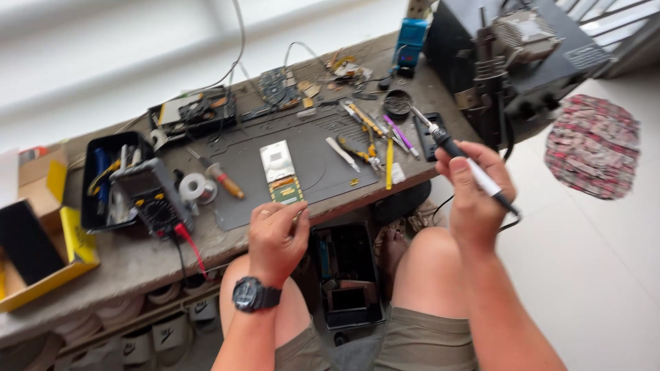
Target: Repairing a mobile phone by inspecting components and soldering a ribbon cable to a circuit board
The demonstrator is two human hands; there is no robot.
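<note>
Two hands are at work over a cluttered surface (137,264), and what matters is how the soldering iron (462,163) lies relative to the small circuit board (286,190).

The right hand (474,199) is closed in a fist-like grip round the iron's black and white handle, well to the right of the board and out past the surface's right end. The iron's long axis runs diagonally: its metal tip points up and to the far left, toward a round dark tin (397,104), while its cord end trails down to the near right. So the tip is well apart from the board, which lies to the left of it and nearer to the person.

The left hand (277,237) is the closer one by a wide margin. It rests at the near edge of the dark work mat (309,161), just beside the board's near end. Its fingers (300,218) are curled and pinched together; something thin seems to be held in them, but I cannot tell what.

The board lies on the mat with its long axis running near to far, and a silvery shield plate (276,161) touches its far end. A multimeter (152,196) sits to the left, and pliers (363,152) lie to the right.
</note>
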